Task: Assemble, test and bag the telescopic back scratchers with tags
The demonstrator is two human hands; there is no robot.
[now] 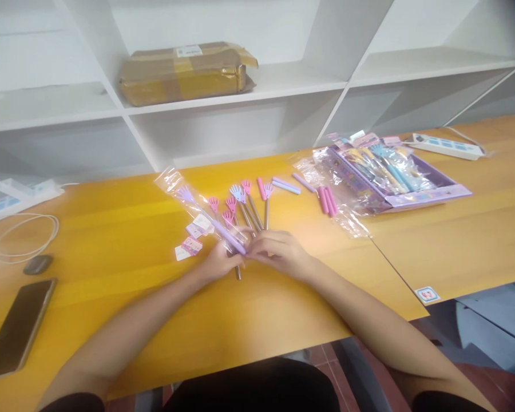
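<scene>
A purple back scratcher (228,233) lies inside a clear plastic sleeve (168,181), its claw end pointing up and left. My left hand (221,260) is closed around the lower part of the sleeve. With its fingers pinched together, my right hand (278,250) holds the bottom end of the sleeve by the handle tip. Just beyond my hands lie several metal rods with pink claw heads (230,203) and a blue claw head (236,193). Small printed cards (192,246) rest left of my left hand.
Loose pink handle tubes (328,201) and blue ones (286,186) lie behind. A purple display box (429,197) holds packaged scratchers at right, beside a power strip (448,146). At left are a phone (19,326), dark case (38,264) and cable. A taped parcel (184,74) sits on the shelf.
</scene>
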